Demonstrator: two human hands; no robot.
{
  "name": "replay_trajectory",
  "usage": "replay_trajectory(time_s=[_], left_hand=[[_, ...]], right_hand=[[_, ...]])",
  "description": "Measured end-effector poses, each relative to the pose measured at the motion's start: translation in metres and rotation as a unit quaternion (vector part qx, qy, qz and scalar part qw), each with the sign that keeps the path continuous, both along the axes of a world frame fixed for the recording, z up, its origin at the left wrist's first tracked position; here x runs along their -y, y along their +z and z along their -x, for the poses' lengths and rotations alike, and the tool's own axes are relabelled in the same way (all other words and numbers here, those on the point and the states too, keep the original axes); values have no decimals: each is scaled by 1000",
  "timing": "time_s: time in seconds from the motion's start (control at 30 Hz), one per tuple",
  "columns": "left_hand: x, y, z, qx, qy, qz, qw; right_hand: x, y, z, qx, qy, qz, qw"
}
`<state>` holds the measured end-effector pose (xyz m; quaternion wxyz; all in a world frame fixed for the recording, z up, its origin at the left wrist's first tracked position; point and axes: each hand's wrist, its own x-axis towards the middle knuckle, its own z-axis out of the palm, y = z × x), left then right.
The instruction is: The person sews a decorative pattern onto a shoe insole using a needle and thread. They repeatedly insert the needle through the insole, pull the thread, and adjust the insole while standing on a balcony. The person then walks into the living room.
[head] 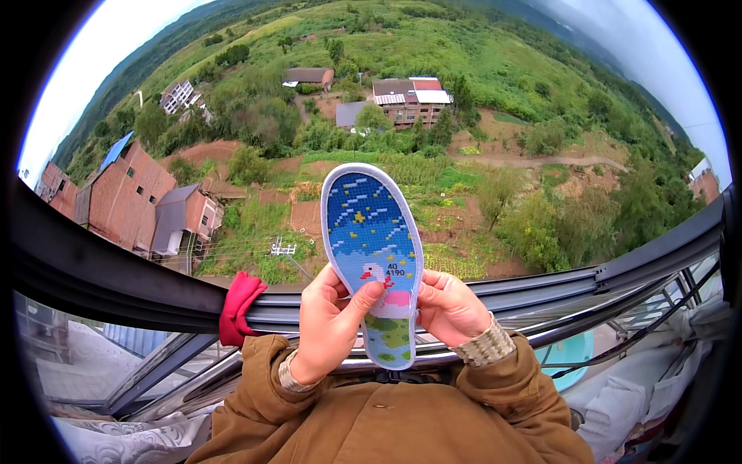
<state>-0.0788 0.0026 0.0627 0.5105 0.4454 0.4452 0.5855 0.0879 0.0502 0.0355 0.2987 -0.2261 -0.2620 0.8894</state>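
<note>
A cross-stitch shoe insole (371, 238) stands roughly upright before me, its wide end at the top. Its face shows a blue sky with yellow and white stitches, a white bird, a pink band and a green lower part; a pale binding runs around the rim. Printed digits sit near the bird. My left hand (339, 319) grips the left edge, thumb pressed on the face and fingers mostly hidden behind. On the opposite edge, my right hand (449, 307) pinches the insole between thumb and fingers. Whether that hand also holds a needle or thread I cannot tell.
Just beyond my hands runs a dark metal window frame (539, 293), with a metal railing (516, 342) below. A red cloth (239, 310) hangs over the frame at left. A turquoise basin (565, 356) lies lower right, near white fabric (623, 400). Outside are houses and fields.
</note>
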Motion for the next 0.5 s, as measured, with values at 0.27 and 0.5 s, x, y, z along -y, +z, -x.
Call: replay_trajectory(time_s=[0.27, 0.5], left_hand=[[-3, -7, 4, 69, -43, 9, 997], [3, -3, 8, 115, -48, 2, 992]], right_hand=[[-12, -5, 0, -64, -60, -9, 996], [-36, -35, -51, -177, -176, 116, 961]])
